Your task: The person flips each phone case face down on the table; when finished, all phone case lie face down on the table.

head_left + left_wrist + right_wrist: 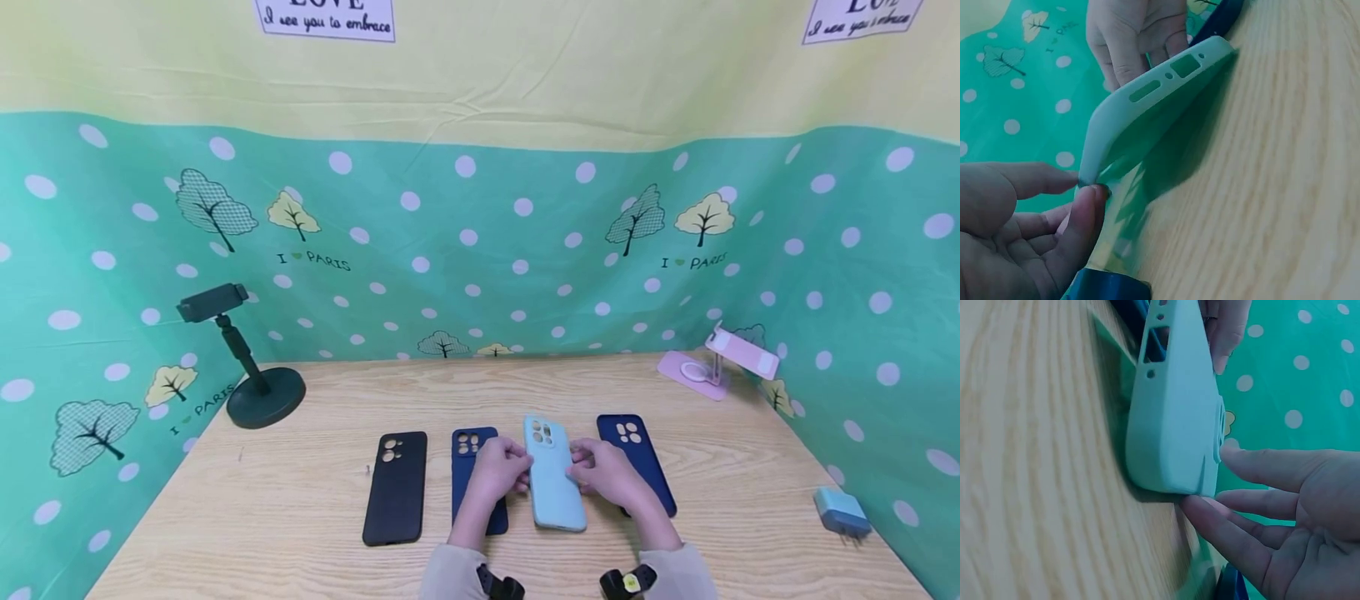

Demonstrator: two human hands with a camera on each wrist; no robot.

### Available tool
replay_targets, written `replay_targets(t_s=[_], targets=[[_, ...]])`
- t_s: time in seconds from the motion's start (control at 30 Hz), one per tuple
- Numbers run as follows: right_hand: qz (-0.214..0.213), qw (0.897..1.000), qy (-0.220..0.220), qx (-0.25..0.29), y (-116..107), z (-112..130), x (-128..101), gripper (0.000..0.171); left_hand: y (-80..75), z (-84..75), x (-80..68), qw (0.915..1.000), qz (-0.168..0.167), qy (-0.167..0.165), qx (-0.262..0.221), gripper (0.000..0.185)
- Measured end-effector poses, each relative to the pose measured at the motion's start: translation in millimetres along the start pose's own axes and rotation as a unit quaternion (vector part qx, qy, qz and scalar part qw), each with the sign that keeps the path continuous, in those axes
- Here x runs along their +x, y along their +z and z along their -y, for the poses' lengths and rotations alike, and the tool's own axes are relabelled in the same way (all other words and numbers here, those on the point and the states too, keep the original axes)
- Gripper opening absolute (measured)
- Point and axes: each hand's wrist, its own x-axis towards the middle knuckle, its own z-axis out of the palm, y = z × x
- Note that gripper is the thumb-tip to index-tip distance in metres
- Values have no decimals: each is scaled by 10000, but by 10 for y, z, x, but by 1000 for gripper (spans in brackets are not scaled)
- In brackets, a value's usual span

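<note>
1. A wooden table (300,500) is enclosed by a green dotted backdrop (465,242) printed with trees.
2. Four phone cases lie in a row near the table's front edge: a black case (395,488) at the far left, then a dark blue case (471,467), a light green case (553,475), and a second navy case (633,454) at the right.
3. The light green case is in the middle of the table, camera cut-outs away from the person. Both hands are at its long edges.
4. The left hand (498,471) is at the case's left edge, lying partly over the dark blue case. In the left wrist view, the thumb and forefinger pinch a corner of the light green case (1147,119), which is tilted up off the wood on one side.
5. The right hand (603,471) is at the case's right edge, lying partly over the navy case. In the right wrist view, the fingers (1241,537) are fairly straight; fingertips touch the light green case's (1172,425) edge and raised camera bump. The hand is touching rather than clasping.
6. A dark phone stand (247,367) with a round base stands at the far left of the table.
7. A pink stand (720,362) sits at the far right corner.
8. A small blue charger plug (840,510) lies near the right edge, well apart from the cases.
9. Each wrist carries a black strap-mounted device (628,582).
</note>
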Motion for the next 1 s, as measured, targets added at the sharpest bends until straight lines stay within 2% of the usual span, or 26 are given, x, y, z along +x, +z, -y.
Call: replay_targets(t_s=[0.2,0.4,0.5,0.6,0.83,1.0], targets=[[25,9999,-36,-153,-6,0,6,49,31,7,-14,9986,-204,-39,493,7],[-5,9995,-86,-319,6,-14,9,52,68,1,-26,9930,-498,74,1073,4],[-25,9994,-118,-337,16,-18,14,52,77,5,-26,9910,-592,118,1196,5],[-34,9994,-116,-321,21,-30,17,52,82,5,-36,9902,-562,111,1275,3],[-108,9990,-168,-389,33,-67,34,53,81,-12,-58,9879,-337,50,1513,15],[-142,9984,-279,-477,40,-78,45,53,85,-18,-52,9823,-335,160,1834,30]])
